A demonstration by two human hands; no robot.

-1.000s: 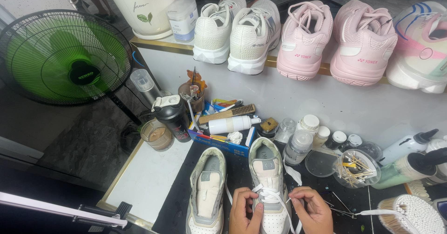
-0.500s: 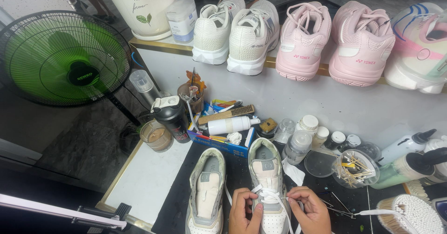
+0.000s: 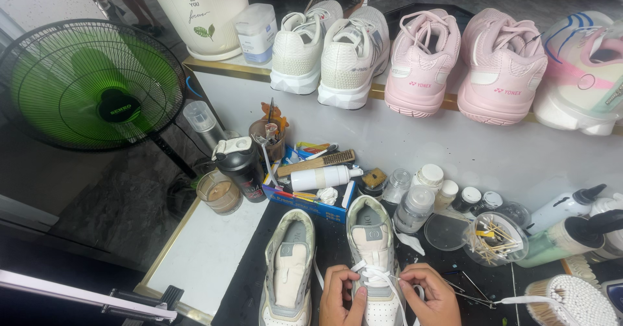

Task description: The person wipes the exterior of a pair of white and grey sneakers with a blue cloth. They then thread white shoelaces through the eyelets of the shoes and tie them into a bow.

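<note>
Two grey and white sneakers stand side by side on a black mat (image 3: 246, 287) at the bottom of the view. The right sneaker (image 3: 371, 235) carries a white lace (image 3: 375, 276) crossed over its front. My left hand (image 3: 341, 297) rests on that sneaker's left side with the thumb pressed on the lace. My right hand (image 3: 429, 293) pinches the lace's end at the right side. The left sneaker (image 3: 290, 267) lies unlaced, untouched.
Behind the sneakers stand small jars (image 3: 415, 206), a blue tray with a brush (image 3: 318, 160), a black shaker bottle (image 3: 241, 167) and a cup of sticks (image 3: 496, 238). Cotton swabs (image 3: 571, 300) sit at right. White and pink shoes (image 3: 422, 57) line the shelf; a green fan (image 3: 91, 83) is left.
My right hand has drawn the lace inward and slightly down toward the sneaker, taking up the loose length at its right. The left hand stays pressed on the lace. The view has tilted slightly.
</note>
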